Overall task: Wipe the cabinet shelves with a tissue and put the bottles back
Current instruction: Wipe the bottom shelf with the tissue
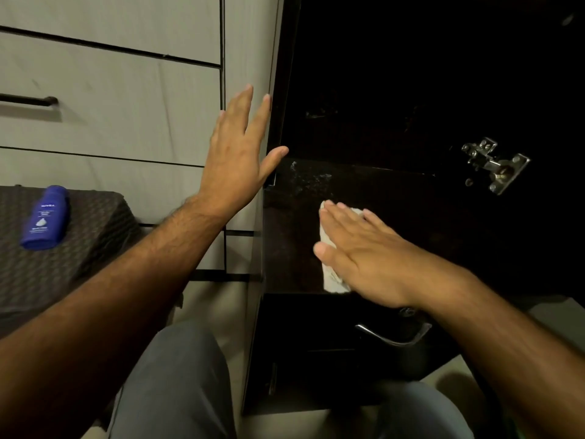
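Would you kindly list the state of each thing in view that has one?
left hand: open, flat against the cabinet's side edge
right hand: open, pressing the tissue
tissue: flattened on the dark shelf
Nivea bottle: lying down, capped, outside the cabinet

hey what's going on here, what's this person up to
A person is wiping a dark cabinet shelf. Their right hand presses a white tissue flat on it with straight fingers. The left hand, open, rests against the cabinet's side edge. A blue bottle lies on a woven surface to the left, not yet back.
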